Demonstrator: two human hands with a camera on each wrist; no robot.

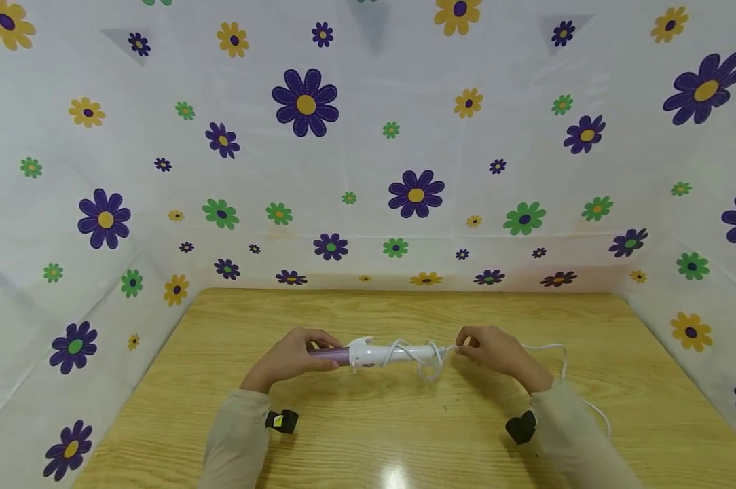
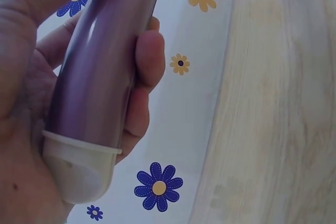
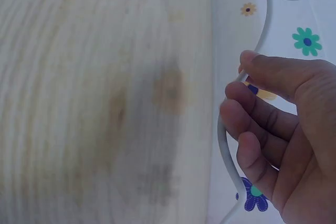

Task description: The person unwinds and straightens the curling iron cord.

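Sleeves seen foremost; curling iron held between left grip, clasped round purple barrel, and right grip, pinching white cord. Judged light, stiff, slippery; hold best taken at white handle.

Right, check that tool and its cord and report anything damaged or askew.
Only the white cord looks untidy: it winds loosely and unevenly around the white part of the purple-and-white tool, with a slack loop near one end. No damage stands out.
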